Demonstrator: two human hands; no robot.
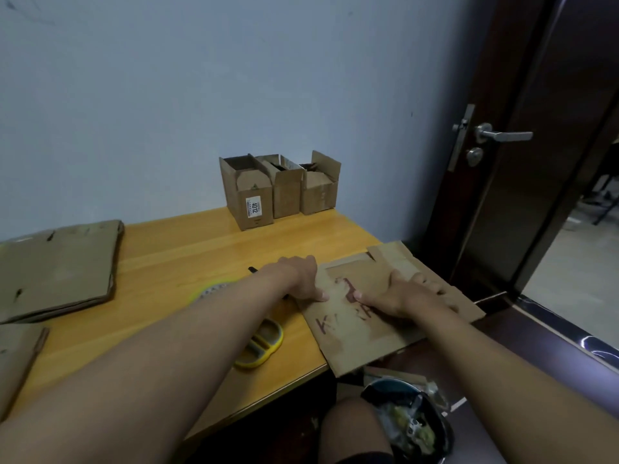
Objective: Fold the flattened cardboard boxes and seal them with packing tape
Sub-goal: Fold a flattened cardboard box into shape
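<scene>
1. Filling the lower frame, the long yellow-orange wooden table (187, 249) stands against a pale blue-grey wall, beside a dark brown door with a silver lever handle (504, 134).
2. Lying at the table's left edge, a stack of flattened brown cardboard sheets (57, 272) sits well apart from the hands; another flattened piece (16, 356) lies nearer the camera.
3. At the table's right corner rests the flattened brown cardboard box with red-brown lettering (361, 326), its near and right edges overhanging the tabletop.
4. Three folded brown cardboard boxes (279, 187) stand in a row at the far edge against the wall, top flaps up; the leftmost bears a white label reading 4012.
5. The left hand (303, 277) lies on the flattened box's left edge, thumb flat on top, fingers bent over the far side.
6. The right hand (398, 294) presses palm-down on the box's middle, fingers spread and fairly straight.
7. A yellow-handled pair of scissors (263, 343) lies on the table under the left forearm, just beside the box.
</scene>
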